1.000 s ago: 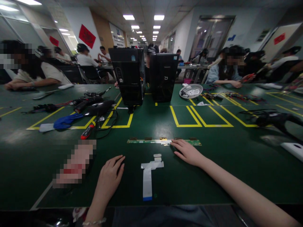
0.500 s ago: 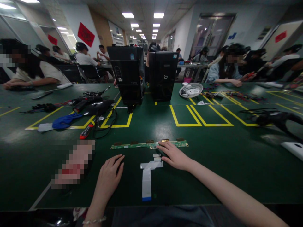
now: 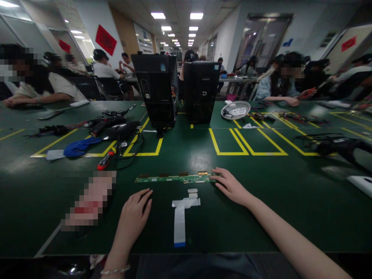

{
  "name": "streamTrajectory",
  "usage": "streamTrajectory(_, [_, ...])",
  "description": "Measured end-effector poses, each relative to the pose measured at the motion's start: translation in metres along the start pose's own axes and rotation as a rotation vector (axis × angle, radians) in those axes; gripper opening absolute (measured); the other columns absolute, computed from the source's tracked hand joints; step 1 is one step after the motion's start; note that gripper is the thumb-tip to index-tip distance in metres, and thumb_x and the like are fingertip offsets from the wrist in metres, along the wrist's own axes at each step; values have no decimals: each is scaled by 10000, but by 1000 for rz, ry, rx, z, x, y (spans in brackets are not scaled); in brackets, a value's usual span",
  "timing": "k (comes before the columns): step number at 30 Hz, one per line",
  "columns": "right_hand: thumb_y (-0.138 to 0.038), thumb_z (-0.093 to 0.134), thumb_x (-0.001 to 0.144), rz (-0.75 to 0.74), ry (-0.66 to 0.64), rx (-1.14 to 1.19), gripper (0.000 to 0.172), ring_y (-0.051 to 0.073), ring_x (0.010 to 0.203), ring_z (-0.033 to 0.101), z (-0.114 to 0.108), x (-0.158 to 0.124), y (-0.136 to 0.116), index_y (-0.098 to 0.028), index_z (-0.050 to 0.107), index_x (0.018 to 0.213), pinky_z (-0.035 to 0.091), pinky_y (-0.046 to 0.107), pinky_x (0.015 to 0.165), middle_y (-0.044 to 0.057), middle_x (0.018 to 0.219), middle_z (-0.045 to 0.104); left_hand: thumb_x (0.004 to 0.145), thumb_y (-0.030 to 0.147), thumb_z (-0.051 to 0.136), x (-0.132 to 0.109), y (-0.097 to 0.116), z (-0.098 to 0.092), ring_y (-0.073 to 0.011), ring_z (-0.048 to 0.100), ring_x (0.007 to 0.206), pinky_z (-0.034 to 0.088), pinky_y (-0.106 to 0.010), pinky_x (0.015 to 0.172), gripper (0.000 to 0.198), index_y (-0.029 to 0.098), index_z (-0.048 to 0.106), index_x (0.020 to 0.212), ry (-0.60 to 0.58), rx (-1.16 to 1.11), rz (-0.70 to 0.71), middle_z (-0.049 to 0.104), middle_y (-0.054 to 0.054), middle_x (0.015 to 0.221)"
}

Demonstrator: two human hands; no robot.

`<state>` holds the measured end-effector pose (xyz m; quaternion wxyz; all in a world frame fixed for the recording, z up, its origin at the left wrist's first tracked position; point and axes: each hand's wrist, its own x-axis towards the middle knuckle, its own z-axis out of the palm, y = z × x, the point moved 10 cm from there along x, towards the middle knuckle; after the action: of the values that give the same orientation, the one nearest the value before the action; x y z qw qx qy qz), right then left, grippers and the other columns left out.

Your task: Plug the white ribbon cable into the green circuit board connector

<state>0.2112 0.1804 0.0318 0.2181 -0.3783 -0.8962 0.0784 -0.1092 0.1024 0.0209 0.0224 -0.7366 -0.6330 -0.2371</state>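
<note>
A long, narrow green circuit board [image 3: 171, 178] lies crosswise on the green table [image 3: 221, 232]. My right hand [image 3: 231, 187] is over the board's right end, fingers spread and covering that part; whether the fingertips press on it I cannot tell. Between my hands and nearer to me lies a white flat ribbon cable [image 3: 179, 224], bent at the top, with a blue tip at its near end. My left hand [image 3: 135, 211] rests on the table left of the cable, its fingers loosely stretched, holding nothing.
Two black computer towers [image 3: 155, 93] stand at the back. To the left are a red-and-black screwdriver [image 3: 106, 161], a blue glove [image 3: 81, 147] and tangled black cables [image 3: 107, 120]. A white basket [image 3: 236, 110] sits behind yellow tape outlines. Black cabling [image 3: 334, 145] lies right. Several people sit beyond.
My right hand has moved right along the circuit board, from near its middle to its right end. My left hand, the board and the ribbon cable have stayed in place.
</note>
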Motion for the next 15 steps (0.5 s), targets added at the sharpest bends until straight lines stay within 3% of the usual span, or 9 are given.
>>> streamTrajectory(3, [-354, 419, 978, 5, -38, -30, 381, 248, 1356, 369, 4, -5, -3, -237, 562, 1311, 333, 505, 1121, 109, 1419, 462, 950, 342, 440, 0, 6, 0, -287, 576, 1122, 475, -512, 962, 350, 199, 636, 1202, 2, -44, -14, 637, -112, 1212])
streamTrajectory(5, [-383, 421, 977, 3, -80, -40, 417, 259, 1380, 337, 8, -5, -9, -248, 531, 1356, 317, 518, 1125, 103, 1459, 425, 957, 333, 434, 0, 21, 0, -276, 572, 1139, 486, -502, 963, 344, 209, 628, 1213, 1, -109, -7, 627, -105, 1230])
streamTrajectory(8, [-426, 425, 973, -7, -138, -26, 449, 272, 1407, 296, 11, -2, -17, -269, 510, 1385, 312, 527, 1123, 85, 1506, 378, 964, 303, 440, 1, 64, 3, -267, 547, 1192, 486, -493, 983, 331, 220, 619, 1230, -36, -204, 63, 606, -103, 1269])
streamTrajectory(12, [-459, 421, 971, 3, -167, -7, 454, 275, 1417, 278, 12, -1, -19, -274, 532, 1370, 298, 533, 1126, 77, 1516, 371, 961, 249, 449, 6, 128, 18, -263, 520, 1242, 482, -487, 1008, 343, 235, 590, 1273, -169, -285, 242, 584, -99, 1319])
streamTrajectory(15, [-458, 420, 972, 18, -152, 2, 461, 268, 1401, 312, 12, -2, -16, -271, 521, 1381, 298, 529, 1125, 89, 1504, 389, 947, 229, 476, 11, 147, 27, -266, 501, 1267, 459, -498, 1038, 367, 235, 557, 1305, -185, -246, 286, 569, -84, 1347])
